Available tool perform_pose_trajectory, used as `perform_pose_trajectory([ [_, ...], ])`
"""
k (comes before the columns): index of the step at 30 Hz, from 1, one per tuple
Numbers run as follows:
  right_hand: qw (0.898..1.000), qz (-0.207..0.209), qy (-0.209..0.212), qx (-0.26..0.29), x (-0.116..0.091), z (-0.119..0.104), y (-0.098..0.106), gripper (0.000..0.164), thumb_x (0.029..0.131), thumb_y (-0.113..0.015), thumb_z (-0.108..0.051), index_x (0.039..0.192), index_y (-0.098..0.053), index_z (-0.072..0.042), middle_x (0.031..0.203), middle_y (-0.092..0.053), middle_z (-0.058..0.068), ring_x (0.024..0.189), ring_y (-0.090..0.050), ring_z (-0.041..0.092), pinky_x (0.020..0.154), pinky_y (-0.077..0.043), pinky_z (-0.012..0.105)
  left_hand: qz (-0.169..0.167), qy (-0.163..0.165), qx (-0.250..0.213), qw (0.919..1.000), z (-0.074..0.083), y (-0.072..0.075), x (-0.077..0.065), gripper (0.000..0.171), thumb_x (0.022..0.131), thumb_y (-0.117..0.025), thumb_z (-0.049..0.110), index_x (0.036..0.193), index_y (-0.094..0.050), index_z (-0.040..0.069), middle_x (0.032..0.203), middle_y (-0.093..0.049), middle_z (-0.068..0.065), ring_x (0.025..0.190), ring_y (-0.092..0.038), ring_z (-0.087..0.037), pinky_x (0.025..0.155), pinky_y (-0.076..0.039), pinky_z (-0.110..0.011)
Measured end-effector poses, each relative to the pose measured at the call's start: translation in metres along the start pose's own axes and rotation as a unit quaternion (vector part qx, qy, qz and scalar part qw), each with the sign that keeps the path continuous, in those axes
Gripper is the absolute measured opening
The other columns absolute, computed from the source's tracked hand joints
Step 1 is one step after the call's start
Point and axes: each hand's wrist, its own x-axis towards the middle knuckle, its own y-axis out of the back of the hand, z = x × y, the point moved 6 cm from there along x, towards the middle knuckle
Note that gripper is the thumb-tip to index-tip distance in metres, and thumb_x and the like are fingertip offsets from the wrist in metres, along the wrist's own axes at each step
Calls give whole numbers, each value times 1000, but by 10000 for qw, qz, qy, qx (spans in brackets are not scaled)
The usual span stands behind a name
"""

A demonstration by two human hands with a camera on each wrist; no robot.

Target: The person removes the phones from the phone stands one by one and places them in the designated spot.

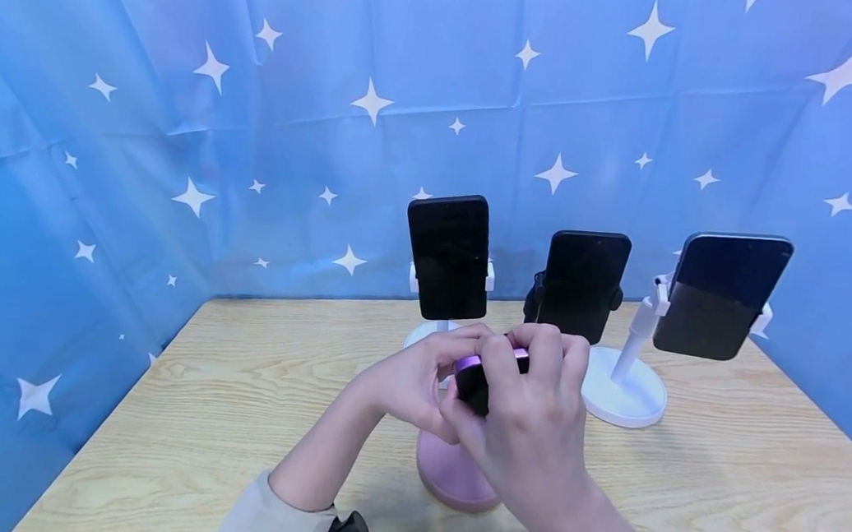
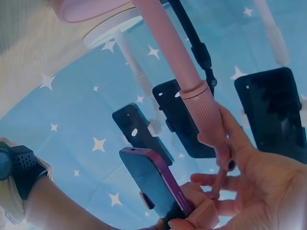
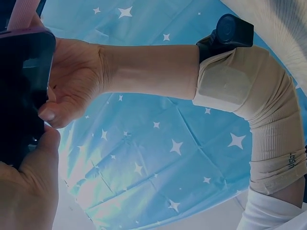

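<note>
A dark-screened phone point(image 2: 153, 179) with a purple frame sits at the holder of a pink phone stand point(image 2: 206, 112). My right hand point(image 1: 535, 405) grips this phone, its fingers over the upper edge and its thumb point(image 3: 45, 148) along the near side. From the left, my left hand point(image 2: 264, 187) holds the stand's clamp, with fingers curled about it just past the ribbed neck. The left thumb point(image 3: 55, 115) lies at the phone's edge. The stand's round pink base point(image 1: 456, 470) is on the table under both hands. Much of the clamp is hidden by phone and fingers.
Behind my hands stand three more phones in holders: a left phone point(image 1: 449, 255) on a white stand, a middle phone point(image 1: 584, 285) in a black holder, and a right phone point(image 1: 721, 295) on a white stand point(image 1: 625, 387). A starry blue curtain point(image 1: 295, 125) backs the wooden table point(image 1: 239, 385).
</note>
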Motion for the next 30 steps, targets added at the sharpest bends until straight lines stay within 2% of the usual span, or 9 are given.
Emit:
perform_pose_trajectory([
  [3,9997,-235,-96,35,0,1,0,29,63,-66,-15,83,-55,2,85,-45,23,77,-37,39,53,-31,39,-46,57,17,10000,0,0,1,48,62,-67,5,107,-54,2,106,-53,-11,104,-46,-17,87,-46,-29],
  [7,9979,-597,-193,155,-2,3,0,35,56,-70,-13,86,-57,1,86,-45,21,78,-38,38,57,-30,39,-124,8,-101,9999,0,-2,0,47,63,-67,6,108,-53,2,106,-52,-11,103,-46,-18,85,-47,-29],
  [14,9969,-640,-298,359,-5,6,3,25,64,-60,-14,84,-54,0,87,-45,22,78,-37,38,50,-35,35,-127,107,-290,9994,-3,-2,-2,51,64,-70,6,112,-54,1,106,-52,-10,102,-46,-16,84,-49,-30],
  [16,9966,-620,-296,456,-5,7,3,25,64,-60,-14,84,-54,0,88,-45,21,78,-37,37,50,-35,36,-150,132,-288,9994,-4,-2,-2,51,64,-71,7,112,-54,2,108,-51,-10,104,-45,-16,86,-48,-31],
  [25,9962,-448,50,742,-3,4,6,23,77,-48,-24,79,-54,-2,84,-45,17,76,-39,33,60,-30,36,-242,274,-461,9983,-5,-3,-2,42,66,-72,8,105,-59,4,109,-49,-7,106,-43,-16,89,-47,-32],
  [30,9948,-423,155,913,0,2,12,30,84,-44,-30,80,-55,-2,85,-45,15,77,-39,30,61,-30,34,-234,376,-492,9978,-5,-4,-2,42,68,-69,4,108,-58,3,111,-49,-8,106,-43,-16,87,-47,-31],
])
